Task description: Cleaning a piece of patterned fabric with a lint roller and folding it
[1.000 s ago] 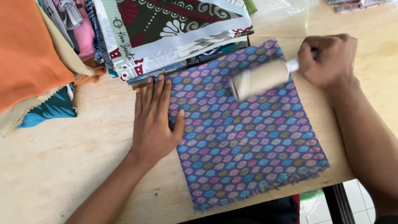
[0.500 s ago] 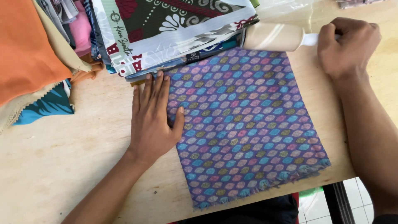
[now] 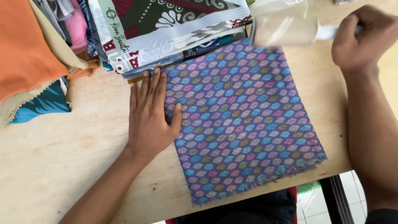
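Note:
A square of purple cloth [image 3: 244,116] with small blue, pink and green ovals lies flat on the wooden table [image 3: 70,149]. My left hand [image 3: 151,116] rests flat with fingers together, pressing the cloth's left edge. My right hand [image 3: 365,35] is closed on the white handle of a lint roller [image 3: 286,30]. The roller's pale drum is blurred and sits at the cloth's far edge, by the stack of fabrics.
A stack of folded printed fabrics [image 3: 166,29] lies at the far side. Orange, beige and teal cloths [image 3: 29,62] pile up at the left. The table's near edge runs just below the cloth; tiled floor [image 3: 373,182] shows at the bottom right.
The lint roller has travelled from the middle of the cloth up to its far edge, with my right hand moving away from me and to the right. My left hand has stayed put.

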